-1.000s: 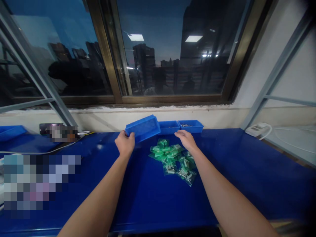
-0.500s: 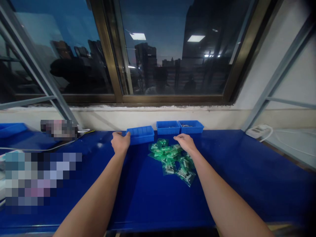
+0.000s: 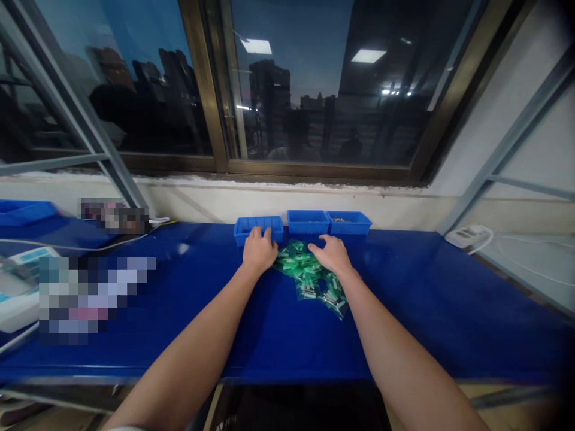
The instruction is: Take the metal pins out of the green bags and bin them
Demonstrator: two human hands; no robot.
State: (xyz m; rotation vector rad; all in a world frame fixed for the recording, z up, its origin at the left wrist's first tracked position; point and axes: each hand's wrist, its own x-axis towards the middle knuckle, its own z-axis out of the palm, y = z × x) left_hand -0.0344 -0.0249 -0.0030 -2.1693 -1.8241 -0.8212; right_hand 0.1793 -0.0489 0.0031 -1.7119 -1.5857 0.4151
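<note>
Three small blue plastic bins stand in a row at the back of the blue table (image 3: 269,335), under the window. My left hand (image 3: 259,251) rests against the front of the left bin (image 3: 251,225), fingers on its rim. A pile of small green plastic bags (image 3: 309,276) holding metal parts lies just in front of the bins. My right hand (image 3: 331,254) lies palm down on top of that pile, fingers spread. The middle bin (image 3: 308,221) and the right bin (image 3: 349,222) stand untouched beyond it.
A white power strip (image 3: 466,235) with a cable lies at the right by a metal frame post. Cables and a white device (image 3: 18,293) sit at the left, with another blue tray (image 3: 22,211) at the far left. A wall and window close the back.
My left hand lowered the tilted left bin onto the table and slid it right, next to the other two. My right hand stayed on the green bags.
</note>
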